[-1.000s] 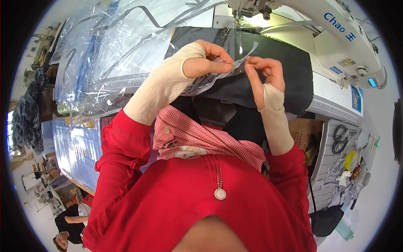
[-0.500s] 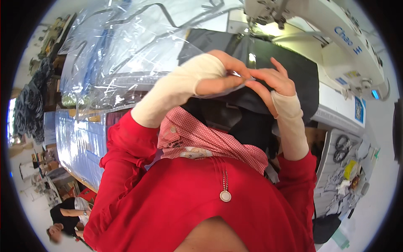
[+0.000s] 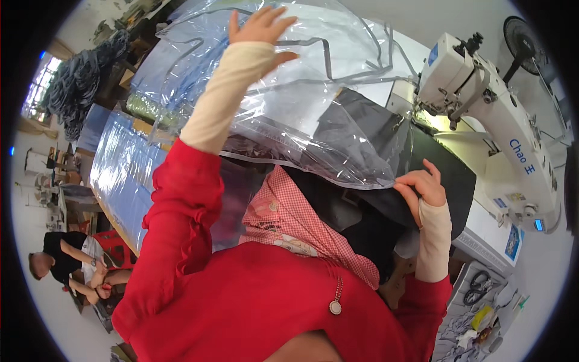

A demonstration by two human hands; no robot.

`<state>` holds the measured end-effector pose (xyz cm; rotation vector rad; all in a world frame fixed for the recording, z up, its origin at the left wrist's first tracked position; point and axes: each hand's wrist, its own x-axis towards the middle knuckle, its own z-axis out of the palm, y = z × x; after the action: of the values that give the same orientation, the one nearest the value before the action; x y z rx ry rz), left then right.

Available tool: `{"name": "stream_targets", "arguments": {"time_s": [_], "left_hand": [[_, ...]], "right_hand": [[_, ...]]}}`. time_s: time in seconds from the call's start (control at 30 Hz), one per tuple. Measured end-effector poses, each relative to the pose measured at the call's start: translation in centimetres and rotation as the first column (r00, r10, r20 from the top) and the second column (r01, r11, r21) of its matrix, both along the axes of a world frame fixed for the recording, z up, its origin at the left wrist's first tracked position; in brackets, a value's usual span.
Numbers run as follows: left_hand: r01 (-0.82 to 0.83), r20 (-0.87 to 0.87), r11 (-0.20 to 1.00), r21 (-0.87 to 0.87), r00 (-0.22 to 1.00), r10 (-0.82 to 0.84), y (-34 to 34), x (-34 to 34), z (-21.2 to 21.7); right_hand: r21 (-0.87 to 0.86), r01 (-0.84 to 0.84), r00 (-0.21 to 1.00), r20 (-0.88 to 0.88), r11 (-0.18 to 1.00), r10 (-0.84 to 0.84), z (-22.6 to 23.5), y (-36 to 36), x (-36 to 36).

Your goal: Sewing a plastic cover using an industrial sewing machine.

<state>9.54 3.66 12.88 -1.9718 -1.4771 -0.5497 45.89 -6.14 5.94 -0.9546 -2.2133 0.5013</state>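
Note:
A large clear plastic sheet (image 3: pixel 283 114) with grey trim strips spreads over the table in front of me. Its near corner is pinched between the thumb and fingers of my right hand (image 3: pixel 424 187), close to the sewing machine. My left hand (image 3: pixel 260 33) is stretched out over the far part of the sheet, fingers spread, holding nothing. Cream sleeves cover both my wrists. Under the plastic near my right hand lies dark grey material (image 3: pixel 443 175), partly beneath the machine's needle area. The white sewing machine (image 3: pixel 500 114) stands at the right with its lamp lit.
Blue plastic-covered sheets (image 3: pixel 123 175) lie at the left. At the lower right, a tray (image 3: pixel 458 304) holds black scissors (image 3: pixel 478 288) and scraps. A black fan (image 3: pixel 523 45) stands behind the machine. Dark bundled fabric (image 3: pixel 84 78) hangs far left; a person (image 3: pixel 72 259) sits at lower left.
My left hand has let go of the plastic edge and swung up and away, opening. My right hand has moved down and right, still pinching the sheet. The view has shifted.

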Motion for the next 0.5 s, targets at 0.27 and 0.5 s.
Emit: {"name": "stream_targets", "arguments": {"time_s": [0.27, 0.5], "left_hand": [[0.180, 0.708, 0.929, -0.324, 0.697, 0.112, 7.2, -8.8, 2.2], [0.444, 0.498, 0.639, 0.628, 0.401, -0.768, 3.6, -2.9, 16.7]], "right_hand": [[0.010, -0.131, 0.991, 0.043, 0.991, 0.130, -1.2, 0.1, 0.1], [0.161, -0.042, 0.998, -0.047, 0.986, 0.051, 0.1, -0.3, -0.9]]}}
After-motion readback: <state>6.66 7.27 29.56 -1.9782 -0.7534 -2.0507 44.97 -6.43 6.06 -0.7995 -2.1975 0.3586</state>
